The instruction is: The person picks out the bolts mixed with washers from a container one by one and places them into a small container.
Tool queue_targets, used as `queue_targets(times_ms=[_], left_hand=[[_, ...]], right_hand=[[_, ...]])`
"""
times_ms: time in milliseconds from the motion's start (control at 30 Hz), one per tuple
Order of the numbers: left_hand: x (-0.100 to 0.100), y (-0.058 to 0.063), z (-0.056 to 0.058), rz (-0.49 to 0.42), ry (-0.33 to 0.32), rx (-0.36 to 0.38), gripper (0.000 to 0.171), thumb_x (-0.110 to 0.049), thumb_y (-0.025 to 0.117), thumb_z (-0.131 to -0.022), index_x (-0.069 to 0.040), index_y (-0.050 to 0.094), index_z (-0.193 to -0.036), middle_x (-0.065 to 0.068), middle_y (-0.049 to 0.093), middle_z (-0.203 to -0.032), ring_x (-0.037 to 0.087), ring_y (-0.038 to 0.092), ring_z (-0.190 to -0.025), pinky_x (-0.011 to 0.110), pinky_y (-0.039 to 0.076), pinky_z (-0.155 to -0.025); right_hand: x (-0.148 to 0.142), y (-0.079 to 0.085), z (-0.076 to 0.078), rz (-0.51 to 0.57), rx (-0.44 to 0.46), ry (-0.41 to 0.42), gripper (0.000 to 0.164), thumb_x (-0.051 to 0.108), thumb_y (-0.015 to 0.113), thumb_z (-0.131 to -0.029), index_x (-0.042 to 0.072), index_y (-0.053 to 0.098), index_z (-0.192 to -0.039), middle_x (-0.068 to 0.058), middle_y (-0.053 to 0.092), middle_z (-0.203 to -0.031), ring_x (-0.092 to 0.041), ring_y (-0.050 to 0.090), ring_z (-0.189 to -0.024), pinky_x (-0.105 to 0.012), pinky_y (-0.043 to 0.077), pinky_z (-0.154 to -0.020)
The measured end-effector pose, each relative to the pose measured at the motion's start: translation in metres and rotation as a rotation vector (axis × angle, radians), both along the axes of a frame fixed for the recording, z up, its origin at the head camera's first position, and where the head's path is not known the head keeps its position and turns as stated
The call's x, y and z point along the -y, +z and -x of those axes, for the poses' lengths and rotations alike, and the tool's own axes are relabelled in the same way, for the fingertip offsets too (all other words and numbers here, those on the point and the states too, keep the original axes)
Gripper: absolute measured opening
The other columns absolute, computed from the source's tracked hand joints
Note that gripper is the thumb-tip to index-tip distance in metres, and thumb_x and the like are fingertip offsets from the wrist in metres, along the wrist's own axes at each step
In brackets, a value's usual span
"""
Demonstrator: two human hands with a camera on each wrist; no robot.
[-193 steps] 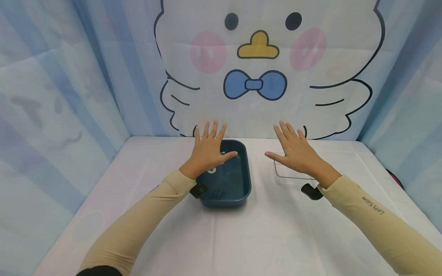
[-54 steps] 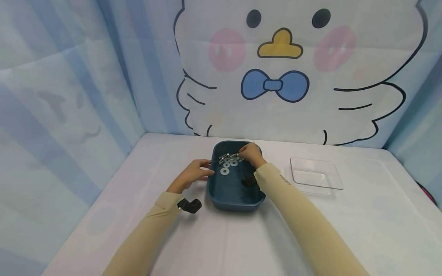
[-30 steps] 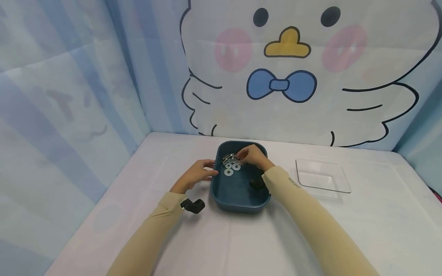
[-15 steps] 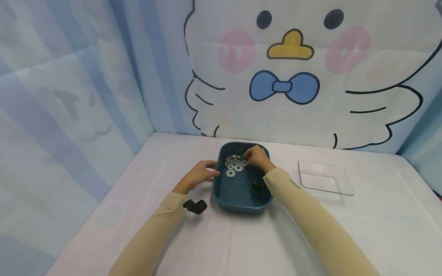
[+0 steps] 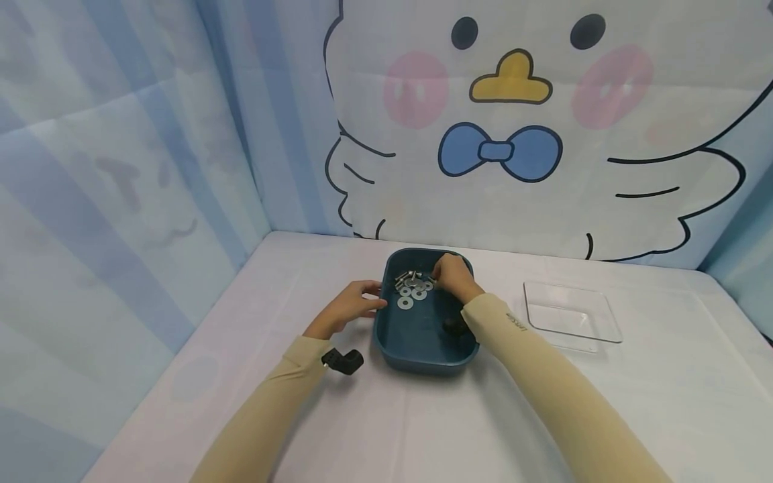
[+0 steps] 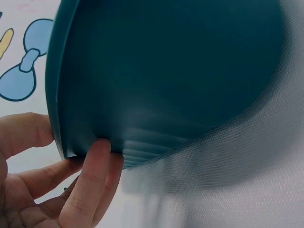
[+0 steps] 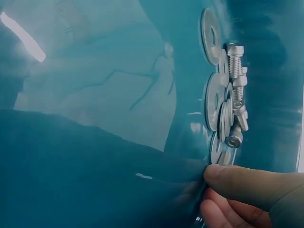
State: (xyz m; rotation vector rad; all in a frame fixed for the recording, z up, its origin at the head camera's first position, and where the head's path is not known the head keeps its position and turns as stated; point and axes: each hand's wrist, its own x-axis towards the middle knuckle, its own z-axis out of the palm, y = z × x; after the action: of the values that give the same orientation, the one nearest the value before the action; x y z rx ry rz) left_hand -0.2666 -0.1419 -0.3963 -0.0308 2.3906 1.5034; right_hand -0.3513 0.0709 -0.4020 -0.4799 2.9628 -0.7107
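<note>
A dark blue tray [image 5: 417, 345] is set on the counter [image 5: 374, 429], and flat metal washers [image 5: 405, 303] and socket-head screws [image 5: 401, 279] are gathered in a heap toward its far end. The tray's left wall is touched by the left hand [image 5: 345, 306], whose thumb and fingers are kept parted and gently bent. Inside the tray, the right hand [image 5: 457, 276] is lowered beside the heap, thumb and bent fingers brought close together; whether anything is pinched cannot be told. A clear container [image 5: 561, 310] is placed to the tray's right.
</note>
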Motion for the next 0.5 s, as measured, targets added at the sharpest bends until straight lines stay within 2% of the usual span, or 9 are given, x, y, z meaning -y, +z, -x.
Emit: queue_targets(times_ms=[200, 500], left_hand=[[0.0002, -0.0005, 0.0008, -0.005, 0.002, -0.001, 0.049, -0.010, 0.060, -0.091, -0.005, 0.046, -0.137, 0.015, 0.050, -0.134, 0.027, 0.057, -0.114, 0.034, 0.053, -0.089], [-0.0001, -0.0009, -0.0004, -0.018, 0.004, 0.000, 0.049, -0.010, 0.060, -0.091, -0.005, 0.045, -0.137, 0.015, 0.050, -0.134, 0.027, 0.056, -0.115, 0.035, 0.052, -0.090]], right_hand=[[-0.0014, 0.0017, -0.0002, 0.036, 0.009, 0.083, 0.015, -0.009, 0.068, -0.076, -0.004, 0.073, -0.089, -0.019, 0.072, -0.091, -0.030, 0.066, -0.085, -0.037, 0.055, -0.075], [-0.0023, -0.0008, 0.0050, 0.106, 0.117, 0.187, 0.013, -0.002, 0.067, -0.081, 0.000, 0.074, -0.092, -0.015, 0.072, -0.092, -0.022, 0.065, -0.081, -0.033, 0.055, -0.075]])
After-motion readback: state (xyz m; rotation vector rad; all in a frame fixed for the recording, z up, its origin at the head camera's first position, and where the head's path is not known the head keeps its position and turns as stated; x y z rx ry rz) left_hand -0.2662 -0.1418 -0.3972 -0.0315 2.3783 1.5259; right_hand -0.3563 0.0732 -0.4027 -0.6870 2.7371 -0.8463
